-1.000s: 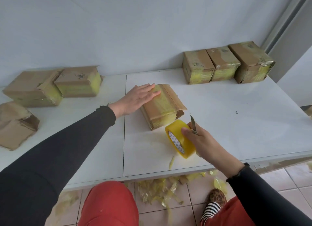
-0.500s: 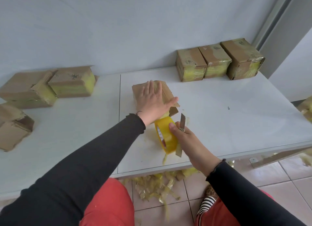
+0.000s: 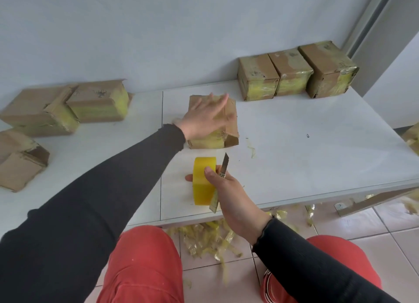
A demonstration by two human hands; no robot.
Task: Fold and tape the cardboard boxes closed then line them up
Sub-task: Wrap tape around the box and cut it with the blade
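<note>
The left hand (image 3: pixel 204 119) lies flat, fingers straight, on top of the box (image 3: pixel 214 123) in the middle of the tabletop (image 3: pixel 317 148); it presses rather than grips. The right hand (image 3: pixel 229 194) has its grip closed around both the tape roll (image 3: pixel 203 180) and a knife (image 3: pixel 223 166) whose bare blade points up and away, near the box's front face. One flap on the box's near right corner stands loose, so the box does not look fully sealed.

Three taped boxes (image 3: pixel 294 71) sit touching in a row at the far right, against the wall. Untaped boxes (image 3: pixel 63 108) lie at the far left.

The risks: with the blade exposed beside the roll, a slip while reaching for tape could nick the left hand or gouge the cardboard. Sliding the box toward the row with that flap loose could snag it. Scraps of tape on the floor (image 3: pixel 208 239) might stick underfoot.
</note>
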